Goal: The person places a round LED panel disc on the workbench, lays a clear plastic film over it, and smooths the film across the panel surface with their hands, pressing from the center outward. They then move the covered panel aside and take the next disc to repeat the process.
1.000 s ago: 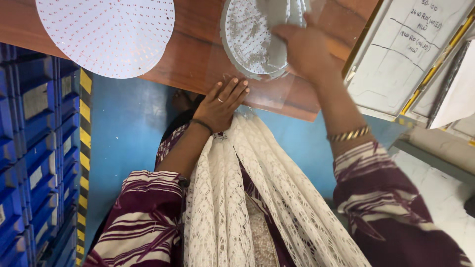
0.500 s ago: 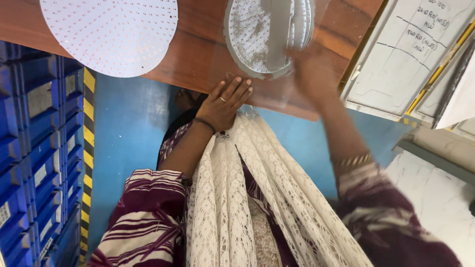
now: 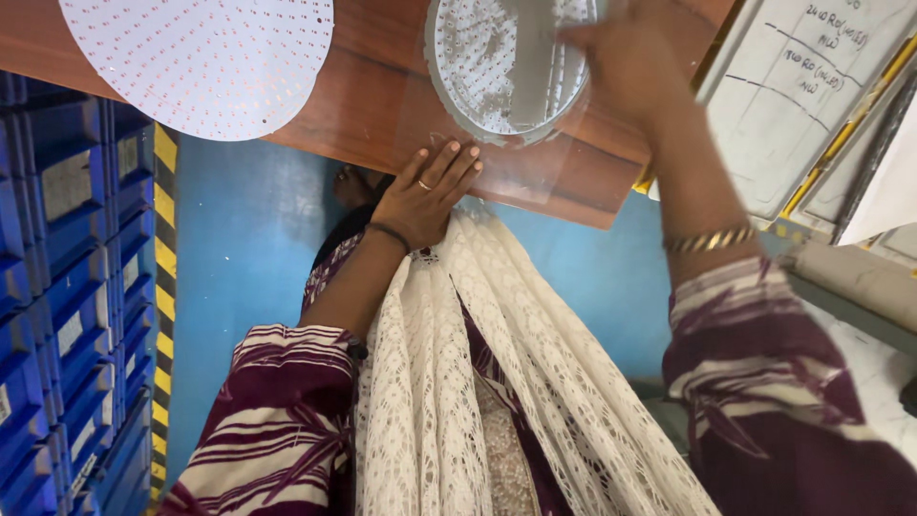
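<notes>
Head view: round, grey perforated disc [image 3: 506, 62], hand-held.

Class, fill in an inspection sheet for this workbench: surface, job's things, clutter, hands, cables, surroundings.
Surface: brown wooden bench, with a clear sheet lying over its near edge.
Job's things: round grey perforated disc under the right hand; white round perforated disc lying apart to its left.
Clutter: nothing seen.
Hands: left hand flat on the bench edge; right hand on the grey disc's rim, blurred.
Cables: nothing seen.
Surroundings: blue storage bins, blue floor with yellow-black striped tape, white board with handwriting.
</notes>
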The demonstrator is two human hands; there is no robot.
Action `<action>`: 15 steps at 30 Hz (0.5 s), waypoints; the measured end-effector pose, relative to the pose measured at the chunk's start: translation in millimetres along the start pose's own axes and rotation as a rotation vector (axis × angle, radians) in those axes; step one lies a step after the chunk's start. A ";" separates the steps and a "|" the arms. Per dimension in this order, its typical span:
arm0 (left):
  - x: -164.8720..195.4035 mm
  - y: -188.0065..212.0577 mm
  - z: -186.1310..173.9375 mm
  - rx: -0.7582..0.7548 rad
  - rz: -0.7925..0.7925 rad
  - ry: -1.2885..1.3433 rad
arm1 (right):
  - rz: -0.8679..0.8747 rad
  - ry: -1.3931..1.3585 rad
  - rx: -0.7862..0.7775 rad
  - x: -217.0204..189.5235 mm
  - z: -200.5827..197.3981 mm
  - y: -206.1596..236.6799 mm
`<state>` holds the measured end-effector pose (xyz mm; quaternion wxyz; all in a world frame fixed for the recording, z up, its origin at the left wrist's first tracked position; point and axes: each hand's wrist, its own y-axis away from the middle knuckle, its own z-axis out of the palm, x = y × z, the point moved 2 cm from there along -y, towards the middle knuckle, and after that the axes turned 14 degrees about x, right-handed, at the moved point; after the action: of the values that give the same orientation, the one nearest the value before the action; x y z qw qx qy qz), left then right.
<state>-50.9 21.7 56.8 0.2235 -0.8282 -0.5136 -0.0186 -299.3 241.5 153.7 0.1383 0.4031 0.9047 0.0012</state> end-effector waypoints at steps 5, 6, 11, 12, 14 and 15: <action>-2.3 -0.5 -1.7 0.007 -0.002 0.012 | 0.054 -0.040 0.056 -41.2 7.8 63.8; -2.6 -0.3 -2.2 -0.002 -0.005 0.024 | 0.095 -0.055 0.057 -50.0 11.0 72.8; -0.6 -1.5 -0.5 -0.050 -0.024 0.078 | 0.150 -0.017 0.098 -71.2 13.9 95.5; -0.1 -2.0 -0.2 -0.036 -0.021 0.063 | 0.145 -0.001 0.128 -67.0 12.6 91.4; 0.2 -2.0 0.8 -0.036 -0.022 0.062 | 0.224 -0.082 0.139 -49.4 11.2 74.5; 0.8 -1.9 1.3 -0.047 -0.026 0.077 | 0.307 -0.176 0.120 -33.0 9.7 60.0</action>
<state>-52.3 23.6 56.5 0.2232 -0.8252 -0.5148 -0.0654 -232.1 256.8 159.4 0.1907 0.5424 0.8154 -0.0672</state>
